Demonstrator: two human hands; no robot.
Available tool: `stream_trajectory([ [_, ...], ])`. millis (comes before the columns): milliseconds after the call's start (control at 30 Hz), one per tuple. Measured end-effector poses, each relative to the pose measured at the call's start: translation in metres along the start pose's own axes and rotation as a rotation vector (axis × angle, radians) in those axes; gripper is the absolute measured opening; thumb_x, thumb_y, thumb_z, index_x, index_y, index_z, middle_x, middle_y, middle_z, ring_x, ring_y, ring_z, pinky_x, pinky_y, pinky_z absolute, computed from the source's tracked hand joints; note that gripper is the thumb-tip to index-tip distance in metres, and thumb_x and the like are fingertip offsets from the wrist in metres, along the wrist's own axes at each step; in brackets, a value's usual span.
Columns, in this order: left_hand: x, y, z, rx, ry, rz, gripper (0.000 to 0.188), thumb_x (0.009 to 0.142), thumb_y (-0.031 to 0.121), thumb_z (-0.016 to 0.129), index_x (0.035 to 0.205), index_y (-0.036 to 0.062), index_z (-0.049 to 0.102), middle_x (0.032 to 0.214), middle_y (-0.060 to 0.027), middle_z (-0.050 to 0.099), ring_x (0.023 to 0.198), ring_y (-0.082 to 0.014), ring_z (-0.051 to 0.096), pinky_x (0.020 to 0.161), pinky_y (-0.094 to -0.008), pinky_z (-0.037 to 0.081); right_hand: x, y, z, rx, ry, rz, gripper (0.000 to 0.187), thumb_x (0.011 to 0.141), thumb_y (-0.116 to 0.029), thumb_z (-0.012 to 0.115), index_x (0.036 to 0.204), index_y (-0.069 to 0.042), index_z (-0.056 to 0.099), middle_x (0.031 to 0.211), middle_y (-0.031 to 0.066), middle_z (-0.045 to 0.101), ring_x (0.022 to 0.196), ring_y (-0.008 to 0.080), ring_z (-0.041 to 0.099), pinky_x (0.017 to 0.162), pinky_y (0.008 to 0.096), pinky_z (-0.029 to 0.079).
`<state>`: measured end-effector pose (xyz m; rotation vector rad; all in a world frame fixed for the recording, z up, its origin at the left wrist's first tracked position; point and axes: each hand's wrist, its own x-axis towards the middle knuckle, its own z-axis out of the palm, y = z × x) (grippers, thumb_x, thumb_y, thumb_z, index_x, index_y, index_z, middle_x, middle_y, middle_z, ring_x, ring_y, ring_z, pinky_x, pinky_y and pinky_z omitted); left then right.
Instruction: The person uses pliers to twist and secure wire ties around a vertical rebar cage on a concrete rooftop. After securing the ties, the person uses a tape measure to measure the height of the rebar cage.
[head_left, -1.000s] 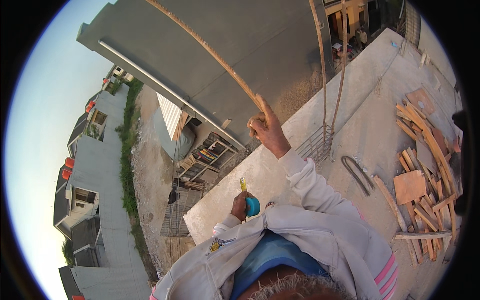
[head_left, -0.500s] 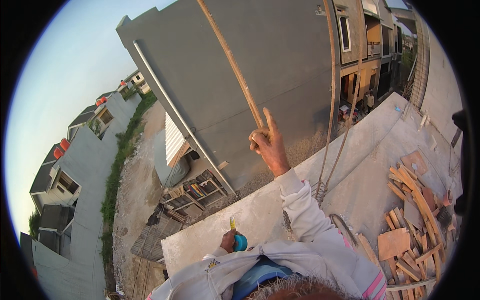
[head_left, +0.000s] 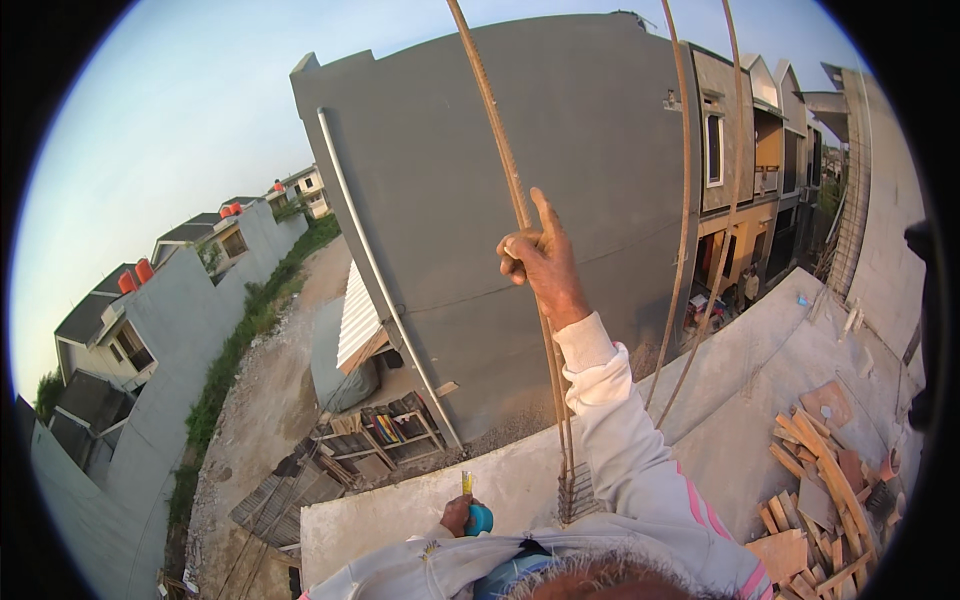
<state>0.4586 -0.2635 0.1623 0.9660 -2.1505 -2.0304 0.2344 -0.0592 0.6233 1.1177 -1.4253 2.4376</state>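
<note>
My right hand point(head_left: 548, 265) is raised in front of me, wrapped round an upright rusty steel rebar point(head_left: 490, 95) with the index finger stretched upward. A small pale spot shows between its curled fingers; I cannot make out what it is. Below the hand, the rod runs on beside my sleeve toward a bundle of steel bars point(head_left: 568, 490) at the ledge. Low and to the left, my left hand point(head_left: 456, 516) is closed on a teal tape measure point(head_left: 481, 520). A short piece of its yellow blade point(head_left: 467, 483) sticks up. My jacket partly hides that forearm.
A concrete ledge point(head_left: 400, 517) runs across before me, with a drop to a dirt lane point(head_left: 265, 395) beyond. Two more rebars point(head_left: 684, 180) rise to the right. Scrap wood point(head_left: 825, 500) is heaped at lower right. A grey wall point(head_left: 590, 130) stands opposite.
My view has tilted upward, so more sky and wall top show. My right hand sits slightly higher, still at the rebar. The left hand keeps the tape measure, lower in view.
</note>
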Motion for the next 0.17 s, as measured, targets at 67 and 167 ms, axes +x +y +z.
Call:
stream_trajectory([
  [67,0.014,-0.006,0.001,0.055,-0.034,0.067,0.040,0.103,0.032,0.048,0.099,0.0008,0.073,0.096,-0.0136,0.073,0.082,-0.0233,0.067,0.074,-0.0398,0.056,0.018,-0.017,0.007,-0.007,-0.042,0.018,0.080,0.092,0.003,0.058,0.162,-0.004,0.020,0.084,0.0110,0.068,0.062,0.0134,0.065,0.044,0.0213,0.046],
  [167,0.040,-0.017,-0.002,0.268,-0.071,0.103,0.041,0.103,0.032,0.048,0.102,-0.0001,0.073,0.102,-0.0146,0.075,0.083,-0.0241,0.067,0.077,-0.0404,0.056,0.034,-0.036,0.016,-0.021,-0.124,0.060,0.082,0.092,0.003,0.058,0.163,-0.005,0.019,0.084,0.0114,0.069,0.061,0.0138,0.065,0.045,0.0214,0.046],
])
